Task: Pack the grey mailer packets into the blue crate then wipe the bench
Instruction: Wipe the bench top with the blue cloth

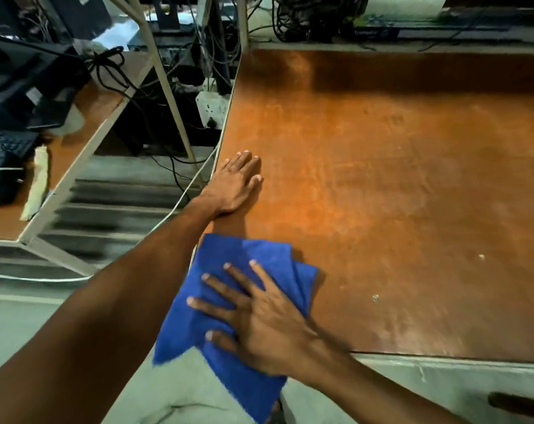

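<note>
cloth [229, 258] on the bench [382, 179], near left corner — right hand [268, 325] atop, left hand [235, 182] behind.

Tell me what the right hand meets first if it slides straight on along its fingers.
Probably the left forearm, which crosses just past the blue cloth under the right hand; depth is unclear, so it might pass beneath.

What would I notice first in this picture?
The bright blue cloth at the near left corner of the orange-brown bench, with the right hand pressed flat on it. Just beyond, the left hand lies flat by the bench's left edge.
</note>
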A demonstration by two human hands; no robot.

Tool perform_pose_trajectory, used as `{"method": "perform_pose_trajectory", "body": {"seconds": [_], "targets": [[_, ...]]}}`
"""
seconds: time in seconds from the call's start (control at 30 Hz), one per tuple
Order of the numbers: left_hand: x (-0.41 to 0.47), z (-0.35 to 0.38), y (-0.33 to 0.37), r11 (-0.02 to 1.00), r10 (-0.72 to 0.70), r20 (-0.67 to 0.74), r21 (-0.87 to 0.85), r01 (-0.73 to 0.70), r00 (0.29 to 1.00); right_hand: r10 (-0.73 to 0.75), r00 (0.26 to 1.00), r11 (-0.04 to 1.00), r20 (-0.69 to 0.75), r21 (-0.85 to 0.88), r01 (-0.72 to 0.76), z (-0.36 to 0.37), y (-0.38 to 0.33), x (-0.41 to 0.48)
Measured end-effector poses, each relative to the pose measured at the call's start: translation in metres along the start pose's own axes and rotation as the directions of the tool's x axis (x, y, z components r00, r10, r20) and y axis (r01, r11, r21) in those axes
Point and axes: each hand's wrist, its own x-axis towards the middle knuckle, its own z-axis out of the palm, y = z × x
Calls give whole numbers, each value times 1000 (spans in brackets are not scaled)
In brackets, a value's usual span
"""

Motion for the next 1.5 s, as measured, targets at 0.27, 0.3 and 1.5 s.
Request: {"method": "perform_pose_trajectory", "body": {"seconds": [0.27, 0.3, 1.5], "targets": [[-38, 22, 60, 996, -15, -45, 86, 19, 999, 492, 866, 848, -89, -175, -500, -29, 167, -79], [-42, 24, 71, 996, -10, -43, 88, 13, 999, 600, 794, 782, -101, -138, -608, -37, 185, -96], [185, 51, 136, 996, 49, -59, 81, -44, 997, 616, 785, 777, -67, -114, -619, -94, 429, -91]]}}
